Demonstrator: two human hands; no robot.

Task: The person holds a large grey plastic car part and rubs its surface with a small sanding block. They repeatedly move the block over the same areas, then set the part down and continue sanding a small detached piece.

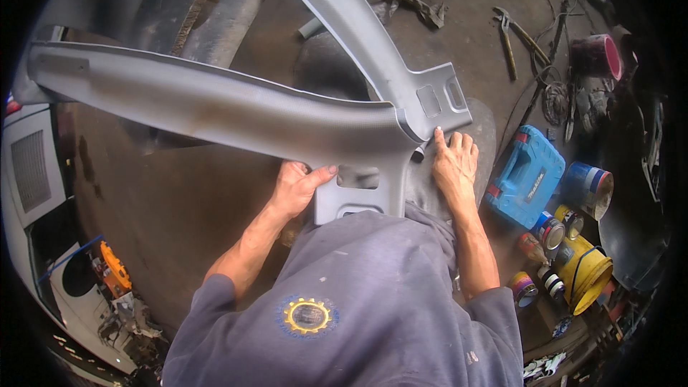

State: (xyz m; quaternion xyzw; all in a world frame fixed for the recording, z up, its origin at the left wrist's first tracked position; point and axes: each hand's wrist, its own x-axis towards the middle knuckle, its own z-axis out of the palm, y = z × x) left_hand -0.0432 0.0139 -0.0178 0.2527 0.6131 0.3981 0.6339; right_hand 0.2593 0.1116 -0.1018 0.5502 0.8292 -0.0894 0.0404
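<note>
A long grey curved plastic trim panel [215,107] stretches from the far left to my lap, its wide end with a rectangular cutout near my shirt. My left hand [295,188] is closed on the edge of that end, thumb on top beside the cutout. Behind it a second grey trim panel [344,18] curves up and away, and its end with two openings lies to the right. My right hand [456,163] rests beside this end, fingers stretched forward, the index fingertip at its lower edge. The right thumb is hard to make out.
On the right floor lie a blue tool case [527,175], a yellow bucket [584,272], several paint cans and a pink-rimmed bucket [598,56]. Farther up are pliers [507,43] and loose cables. At left stand a pale panel [32,158] and an orange object [115,269].
</note>
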